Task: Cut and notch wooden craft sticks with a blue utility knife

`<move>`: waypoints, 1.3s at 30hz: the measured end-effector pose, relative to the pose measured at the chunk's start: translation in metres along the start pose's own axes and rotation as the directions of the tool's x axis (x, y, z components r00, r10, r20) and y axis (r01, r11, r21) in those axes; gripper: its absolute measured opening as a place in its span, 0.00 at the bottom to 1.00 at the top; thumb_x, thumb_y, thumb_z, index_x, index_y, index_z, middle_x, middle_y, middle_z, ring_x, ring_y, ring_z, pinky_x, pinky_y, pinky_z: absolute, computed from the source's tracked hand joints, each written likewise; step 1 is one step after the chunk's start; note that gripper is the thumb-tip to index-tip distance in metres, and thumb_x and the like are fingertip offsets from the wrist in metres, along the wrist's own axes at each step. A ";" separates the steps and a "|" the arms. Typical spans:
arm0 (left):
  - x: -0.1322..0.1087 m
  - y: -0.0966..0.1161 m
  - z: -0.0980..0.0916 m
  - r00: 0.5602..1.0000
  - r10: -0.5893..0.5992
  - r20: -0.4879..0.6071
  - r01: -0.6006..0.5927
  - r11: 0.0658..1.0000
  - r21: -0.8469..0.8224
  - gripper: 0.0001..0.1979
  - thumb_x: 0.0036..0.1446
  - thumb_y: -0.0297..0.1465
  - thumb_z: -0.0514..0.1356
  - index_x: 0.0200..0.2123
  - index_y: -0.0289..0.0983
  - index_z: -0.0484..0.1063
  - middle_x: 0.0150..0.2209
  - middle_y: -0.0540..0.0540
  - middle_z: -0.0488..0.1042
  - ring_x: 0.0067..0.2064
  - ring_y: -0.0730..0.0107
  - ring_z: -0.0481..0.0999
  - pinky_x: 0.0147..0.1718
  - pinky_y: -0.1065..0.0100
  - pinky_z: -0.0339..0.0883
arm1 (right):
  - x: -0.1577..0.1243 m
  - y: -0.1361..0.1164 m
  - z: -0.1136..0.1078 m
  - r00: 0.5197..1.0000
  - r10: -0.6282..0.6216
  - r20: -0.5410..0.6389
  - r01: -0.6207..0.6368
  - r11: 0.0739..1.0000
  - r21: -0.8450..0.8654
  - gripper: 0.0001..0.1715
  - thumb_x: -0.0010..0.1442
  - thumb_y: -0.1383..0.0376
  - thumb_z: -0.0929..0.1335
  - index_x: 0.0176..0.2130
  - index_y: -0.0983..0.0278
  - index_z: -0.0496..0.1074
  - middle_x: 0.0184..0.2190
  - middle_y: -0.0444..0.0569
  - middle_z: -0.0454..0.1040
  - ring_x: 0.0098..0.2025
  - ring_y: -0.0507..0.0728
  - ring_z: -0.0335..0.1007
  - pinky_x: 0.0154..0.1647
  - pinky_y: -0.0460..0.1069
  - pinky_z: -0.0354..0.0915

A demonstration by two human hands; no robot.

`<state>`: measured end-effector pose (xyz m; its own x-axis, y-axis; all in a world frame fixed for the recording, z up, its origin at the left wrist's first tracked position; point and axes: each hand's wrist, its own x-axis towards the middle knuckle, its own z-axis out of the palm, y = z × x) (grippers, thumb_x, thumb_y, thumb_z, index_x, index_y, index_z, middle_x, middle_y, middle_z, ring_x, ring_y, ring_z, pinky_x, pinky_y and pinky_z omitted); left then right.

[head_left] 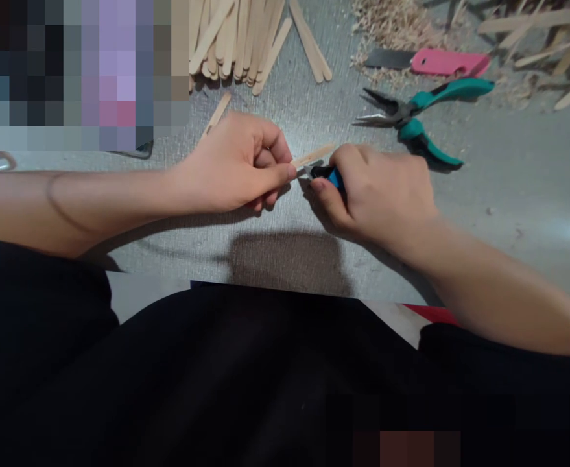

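Note:
Between the thumb and fingers of my left hand [238, 163] is a wooden craft stick [315, 154], its free end pointing right and slightly away from me. My right hand [379, 185] is wrapped round a blue and black utility knife [332, 176]. The knife's short blade lies close to the stick, just right of my left thumb; whether it touches the wood I cannot tell. Most of the knife's handle is hidden in my right hand. Another craft stick [216, 115] lies behind my left hand, partly covered by it.
Long-nose pliers [406, 117] with teal handles lie open beyond my right hand. Behind them are a pink-handled cutter [450, 63] and a heap of wood shavings [396, 26]. Many craft sticks [240, 39] are piled at the back, with split pieces [532, 29] at the far right.

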<state>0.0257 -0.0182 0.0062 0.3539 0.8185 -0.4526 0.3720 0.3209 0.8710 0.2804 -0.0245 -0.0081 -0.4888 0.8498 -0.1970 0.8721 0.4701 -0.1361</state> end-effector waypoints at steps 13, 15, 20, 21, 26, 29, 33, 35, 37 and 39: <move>0.002 -0.019 -0.004 0.978 0.206 -0.042 -0.173 0.900 0.399 0.11 0.75 0.37 0.73 0.56 0.44 0.82 0.29 0.57 0.81 0.34 0.68 0.76 0.37 0.65 0.60 | 0.002 0.004 -0.009 0.998 -0.039 0.057 0.037 0.999 0.028 0.39 0.82 0.41 0.59 0.64 0.63 0.82 0.52 0.66 0.89 0.45 0.75 0.83 0.44 0.62 0.64; 0.004 -0.016 -0.003 0.980 0.189 -0.062 -0.155 0.921 0.357 0.05 0.72 0.34 0.75 0.44 0.44 0.82 0.28 0.55 0.80 0.33 0.68 0.73 0.35 0.64 0.59 | 0.002 0.004 -0.010 0.997 -0.038 0.065 0.034 0.997 0.067 0.38 0.83 0.40 0.59 0.64 0.61 0.83 0.50 0.64 0.90 0.46 0.75 0.83 0.44 0.62 0.64; 0.004 -0.009 -0.004 0.991 0.132 -0.035 -0.117 0.952 0.281 0.11 0.74 0.31 0.75 0.37 0.42 0.80 0.27 0.55 0.76 0.36 0.68 0.68 0.39 0.67 0.61 | 0.006 0.001 -0.013 0.996 -0.039 0.084 0.031 0.996 0.086 0.38 0.83 0.38 0.59 0.62 0.58 0.84 0.48 0.63 0.90 0.47 0.76 0.82 0.44 0.62 0.64; 0.004 -0.009 -0.003 0.992 0.115 -0.043 -0.100 0.959 0.264 0.11 0.74 0.31 0.75 0.37 0.42 0.79 0.27 0.55 0.75 0.37 0.69 0.67 0.40 0.67 0.61 | 0.007 0.000 -0.013 0.995 -0.035 0.094 0.027 0.996 0.082 0.38 0.82 0.38 0.59 0.61 0.58 0.84 0.48 0.63 0.90 0.47 0.76 0.82 0.44 0.63 0.64; 0.004 -0.012 -0.002 0.989 0.136 -0.056 -0.110 0.937 0.331 0.11 0.74 0.32 0.74 0.37 0.41 0.79 0.29 0.55 0.76 0.37 0.71 0.67 0.39 0.65 0.58 | 0.010 -0.002 -0.015 0.992 -0.038 0.123 0.034 0.999 0.037 0.40 0.82 0.37 0.57 0.60 0.59 0.84 0.49 0.66 0.89 0.45 0.75 0.82 0.45 0.64 0.65; 0.005 -0.014 -0.003 0.988 0.150 -0.041 -0.122 0.912 0.391 0.10 0.75 0.34 0.71 0.38 0.41 0.79 0.30 0.53 0.77 0.38 0.70 0.70 0.39 0.65 0.59 | 0.010 -0.001 -0.014 0.992 -0.048 0.115 0.044 0.998 0.037 0.40 0.83 0.37 0.57 0.60 0.59 0.83 0.49 0.66 0.89 0.45 0.75 0.82 0.45 0.64 0.65; 0.005 -0.013 -0.005 0.990 0.135 -0.040 -0.103 0.893 0.438 0.11 0.75 0.38 0.69 0.37 0.43 0.77 0.29 0.53 0.77 0.39 0.68 0.71 0.40 0.64 0.61 | 0.011 0.000 -0.014 0.991 -0.059 0.119 0.053 0.997 0.051 0.39 0.83 0.38 0.57 0.59 0.59 0.84 0.48 0.66 0.89 0.45 0.77 0.83 0.45 0.64 0.65; 0.006 -0.011 -0.005 0.991 0.132 -0.015 -0.111 0.883 0.456 0.13 0.76 0.42 0.69 0.38 0.44 0.77 0.29 0.54 0.77 0.40 0.68 0.72 0.41 0.65 0.62 | 0.011 0.000 -0.014 0.991 -0.056 0.119 0.051 0.998 0.043 0.39 0.83 0.38 0.57 0.59 0.58 0.84 0.48 0.66 0.89 0.45 0.77 0.83 0.44 0.64 0.65; 0.006 -0.011 -0.005 0.991 0.132 0.000 -0.117 0.875 0.469 0.12 0.76 0.42 0.69 0.38 0.44 0.77 0.28 0.54 0.77 0.40 0.68 0.72 0.41 0.66 0.63 | 0.012 0.000 -0.015 0.990 -0.056 0.127 0.054 0.998 0.024 0.40 0.83 0.37 0.57 0.60 0.58 0.84 0.47 0.66 0.89 0.44 0.78 0.83 0.43 0.64 0.65; 0.005 -0.011 -0.004 0.989 0.148 -0.022 -0.120 0.874 0.472 0.11 0.75 0.39 0.69 0.38 0.43 0.78 0.29 0.53 0.76 0.40 0.68 0.71 0.42 0.67 0.63 | 0.013 0.000 -0.015 0.989 -0.056 0.134 0.056 0.998 0.003 0.41 0.83 0.36 0.56 0.60 0.58 0.84 0.47 0.66 0.89 0.44 0.77 0.83 0.42 0.64 0.65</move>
<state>0.0200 -0.0159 -0.0050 0.3864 0.8670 -0.3146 0.6870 -0.0430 0.7254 0.2743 -0.0104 0.0039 -0.5356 0.7824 -0.3177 0.8432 0.5163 -0.1501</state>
